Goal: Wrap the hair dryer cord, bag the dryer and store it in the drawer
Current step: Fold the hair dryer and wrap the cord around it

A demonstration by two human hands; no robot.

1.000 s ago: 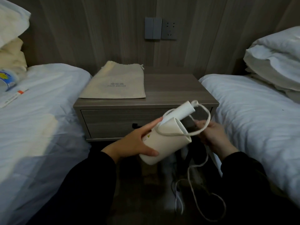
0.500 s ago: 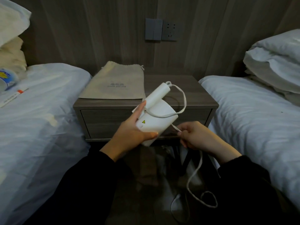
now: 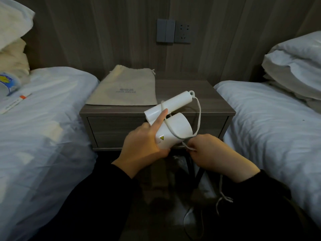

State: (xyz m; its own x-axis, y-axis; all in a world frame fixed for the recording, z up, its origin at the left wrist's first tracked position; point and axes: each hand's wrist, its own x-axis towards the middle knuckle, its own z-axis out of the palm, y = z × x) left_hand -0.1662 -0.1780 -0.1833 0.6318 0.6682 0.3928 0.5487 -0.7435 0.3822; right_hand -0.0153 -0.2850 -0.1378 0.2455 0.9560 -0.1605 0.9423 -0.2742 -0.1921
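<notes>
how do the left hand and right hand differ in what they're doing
The left hand grips the white hair dryer body; the right hand pinches only the cord. The left hand's index finger lies straight on the folded handle; the right hand's fingers are all curled. Both come from black sleeves, in front of the nightstand drawer.

We make out a yellow warning triangle on the dryer, centre frame. The two printed lines on the bag above it are too blurred to read, like the print on the strip at left.
</notes>
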